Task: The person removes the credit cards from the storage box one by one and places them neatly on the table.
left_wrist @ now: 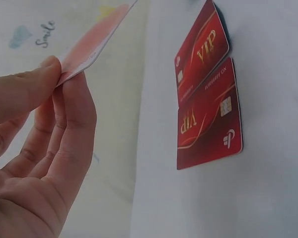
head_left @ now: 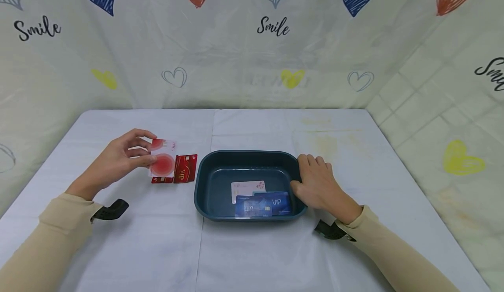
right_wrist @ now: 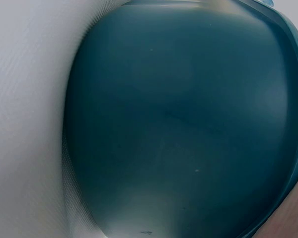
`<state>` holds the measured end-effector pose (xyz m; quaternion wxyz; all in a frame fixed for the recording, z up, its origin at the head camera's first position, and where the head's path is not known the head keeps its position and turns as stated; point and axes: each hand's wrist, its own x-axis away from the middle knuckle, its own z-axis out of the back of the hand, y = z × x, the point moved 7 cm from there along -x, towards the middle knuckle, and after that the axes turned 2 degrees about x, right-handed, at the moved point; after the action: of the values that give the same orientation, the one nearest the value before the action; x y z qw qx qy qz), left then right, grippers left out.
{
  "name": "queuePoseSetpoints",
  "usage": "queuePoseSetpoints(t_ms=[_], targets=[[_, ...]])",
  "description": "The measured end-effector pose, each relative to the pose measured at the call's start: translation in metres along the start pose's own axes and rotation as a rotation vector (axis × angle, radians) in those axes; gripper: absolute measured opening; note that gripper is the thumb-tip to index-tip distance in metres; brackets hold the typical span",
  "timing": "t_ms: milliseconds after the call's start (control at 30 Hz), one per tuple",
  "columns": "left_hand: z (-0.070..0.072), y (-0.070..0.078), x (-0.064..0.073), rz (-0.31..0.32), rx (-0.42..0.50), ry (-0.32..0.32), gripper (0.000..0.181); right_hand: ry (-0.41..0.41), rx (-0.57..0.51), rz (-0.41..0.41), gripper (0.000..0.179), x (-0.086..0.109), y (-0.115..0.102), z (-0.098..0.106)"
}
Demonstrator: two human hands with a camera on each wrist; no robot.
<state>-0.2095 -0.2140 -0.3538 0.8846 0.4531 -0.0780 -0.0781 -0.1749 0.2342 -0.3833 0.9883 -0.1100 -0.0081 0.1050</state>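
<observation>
Two red VIP cards [head_left: 185, 168] lie at nine o'clock from the teal tray [head_left: 220, 198], partly screened by a white card with red circles [head_left: 163, 164]. In the tray, blue VIP cards [head_left: 253, 206] overlap a pale VIP card [head_left: 247, 188] towards five o'clock. Left hand [head_left: 122, 154] — thumb and fingers pinching that red-circled card, tilted, above the table! Right hand [head_left: 320, 183] — gripping the rim at three o'clock.

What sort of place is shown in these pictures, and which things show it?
Probably an indoor tabletop recording corner, though the wider room is not visible. A white-topped table stands before a pale covering printed with hearts, and a black device shows at each cuff.
</observation>
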Motion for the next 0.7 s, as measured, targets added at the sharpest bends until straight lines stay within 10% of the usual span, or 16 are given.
queuePoseSetpoints(t_ms=[700], targets=[[0.016,-0.041,-0.004,0.131,-0.110,-0.031,0.072,-0.004,0.000,-0.005,0.023,0.000,0.001,-0.001]])
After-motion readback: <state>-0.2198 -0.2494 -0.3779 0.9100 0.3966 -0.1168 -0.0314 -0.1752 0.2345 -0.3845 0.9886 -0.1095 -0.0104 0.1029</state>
